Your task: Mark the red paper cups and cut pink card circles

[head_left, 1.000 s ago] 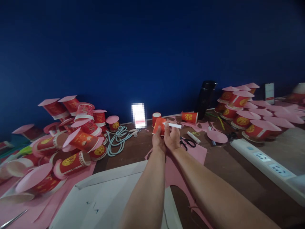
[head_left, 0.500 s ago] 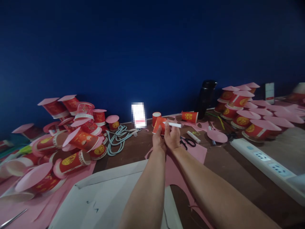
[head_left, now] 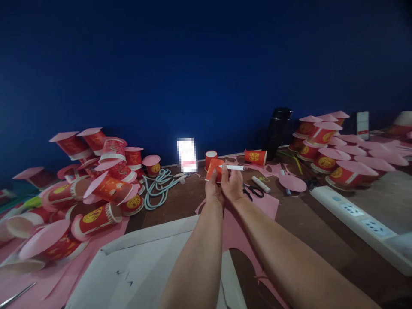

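My left hand (head_left: 213, 191) is closed around a red paper cup (head_left: 213, 167), which is tilted and partly covered by my fingers. In my right hand (head_left: 233, 184) is a white marker pen (head_left: 236, 168), its tip end pointing left at the side of the cup. Just behind stands another red paper cup (head_left: 211, 160). Lying on its side to the right is a red cup with gold characters (head_left: 256, 157). Black-handled scissors (head_left: 255, 192) and a white glue stick (head_left: 261, 184) lie beside my right wrist, near cut pink paper (head_left: 268, 206).
Red cups with pink paper discs are heaped on the left (head_left: 111, 189) and stacked on the right (head_left: 325, 133). A coiled pale cable (head_left: 157, 189), a lit phone (head_left: 186, 154), a black bottle (head_left: 279, 133), a white power strip (head_left: 360, 227) and a white box (head_left: 135, 262) surround my arms.
Both hands keep nearly the same place and grip on the cup and the marker pen. The view has shifted very slightly.
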